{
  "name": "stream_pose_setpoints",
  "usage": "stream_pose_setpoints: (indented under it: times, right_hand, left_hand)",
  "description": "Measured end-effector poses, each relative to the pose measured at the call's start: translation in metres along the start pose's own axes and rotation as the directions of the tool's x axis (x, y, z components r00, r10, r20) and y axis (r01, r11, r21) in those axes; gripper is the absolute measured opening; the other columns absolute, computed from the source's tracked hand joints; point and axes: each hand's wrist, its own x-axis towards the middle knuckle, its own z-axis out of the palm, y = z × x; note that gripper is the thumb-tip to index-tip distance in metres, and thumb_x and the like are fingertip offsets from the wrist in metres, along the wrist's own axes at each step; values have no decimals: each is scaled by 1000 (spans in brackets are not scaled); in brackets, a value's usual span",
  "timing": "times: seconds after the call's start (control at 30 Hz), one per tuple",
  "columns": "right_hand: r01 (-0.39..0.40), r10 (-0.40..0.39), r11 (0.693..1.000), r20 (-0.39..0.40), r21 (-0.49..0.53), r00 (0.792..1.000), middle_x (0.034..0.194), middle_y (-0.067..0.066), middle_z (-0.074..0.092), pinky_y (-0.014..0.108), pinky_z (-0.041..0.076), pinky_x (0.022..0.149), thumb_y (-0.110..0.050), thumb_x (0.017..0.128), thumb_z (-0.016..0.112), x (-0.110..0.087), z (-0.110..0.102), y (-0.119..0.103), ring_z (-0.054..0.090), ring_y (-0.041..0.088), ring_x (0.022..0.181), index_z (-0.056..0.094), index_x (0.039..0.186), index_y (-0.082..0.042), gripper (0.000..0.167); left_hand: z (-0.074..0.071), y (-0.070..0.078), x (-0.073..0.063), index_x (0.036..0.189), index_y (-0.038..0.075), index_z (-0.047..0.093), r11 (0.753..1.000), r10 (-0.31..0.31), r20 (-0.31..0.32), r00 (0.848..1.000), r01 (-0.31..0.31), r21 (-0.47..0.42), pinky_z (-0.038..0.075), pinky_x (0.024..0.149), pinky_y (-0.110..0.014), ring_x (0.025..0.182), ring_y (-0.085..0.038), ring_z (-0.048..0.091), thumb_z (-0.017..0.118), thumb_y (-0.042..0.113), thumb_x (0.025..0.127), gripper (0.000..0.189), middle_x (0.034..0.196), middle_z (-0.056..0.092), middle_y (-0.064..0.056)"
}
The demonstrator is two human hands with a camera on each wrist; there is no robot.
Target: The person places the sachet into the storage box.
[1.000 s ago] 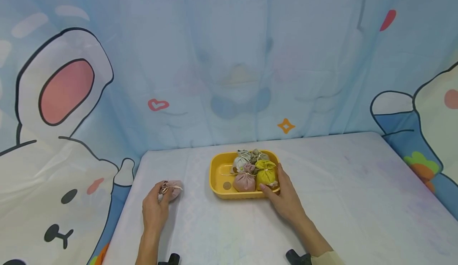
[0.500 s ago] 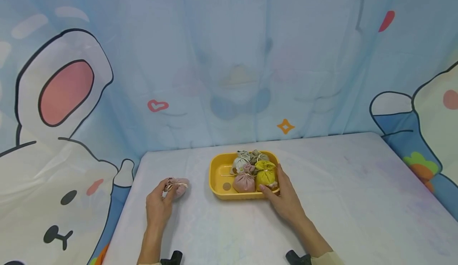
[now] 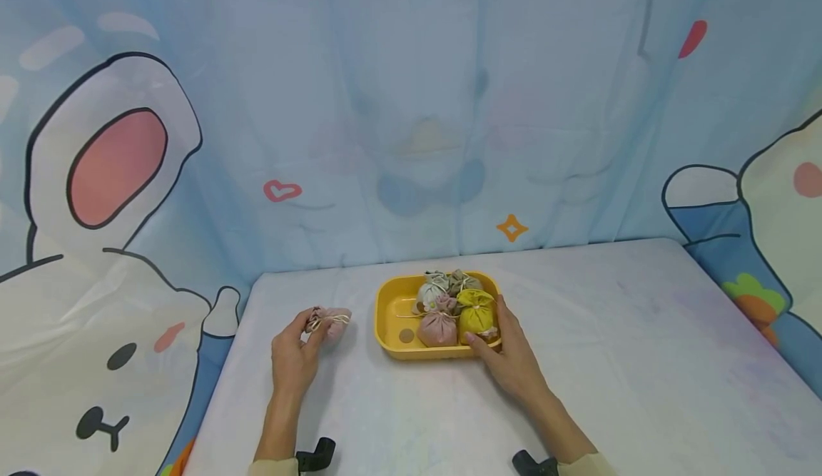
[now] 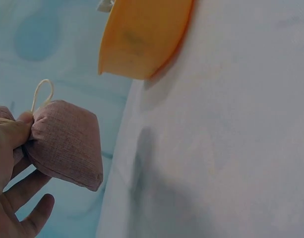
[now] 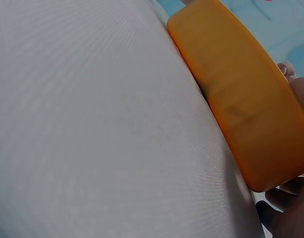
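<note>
In the head view my left hand (image 3: 295, 362) pinches a dusty-pink drawstring sachet (image 3: 337, 325) by its tied neck, left of the yellow tray (image 3: 393, 308). The left wrist view shows the plump sachet (image 4: 67, 144) held off the tabletop, a cord loop sticking up, my other fingers spread below. My right hand (image 3: 514, 355) grips the tray's right end, thumb over the near rim. Inside the tray, toward the right, sit a yellow sachet (image 3: 477, 319), a pink one (image 3: 438, 330), a pale one (image 3: 430, 292) and a grey-green one (image 3: 459, 281).
The tray's left part shows bare floor with a round dull spot (image 3: 406, 335). A pale cloth covers the table (image 3: 610, 347). Behind it hangs a light-blue cartoon curtain (image 3: 411, 105), meeting the table's far edge.
My left hand has moved right and slightly farther from me with the pink sachet, closer to the tray. The right hand and the tray stay in place.
</note>
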Motion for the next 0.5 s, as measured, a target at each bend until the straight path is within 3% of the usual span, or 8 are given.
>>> stream_pose_setpoints:
  times: [0.2,0.5]
  right_hand:
    - [-9,9,1000,1,-7,1000,173,24,14,66,19,125,-62,100,58,0,0,0,18,46,158,-2,168,-11,105]
    - [0,0,1000,-2,-1,1000,172,24,15,66,19,125,-61,100,59,-1,0,-1,18,46,158,-1,168,-10,104]
  left_hand:
    - [8,13,11,115,10,78,997,29,-10,1000,-29,-66,59,70,-29,87,-18,72,79,26,94,27,102,80,-7]
    - [20,33,19,118,10,76,998,14,29,999,-12,-63,59,71,-26,88,-16,66,78,28,95,29,105,79,-5]
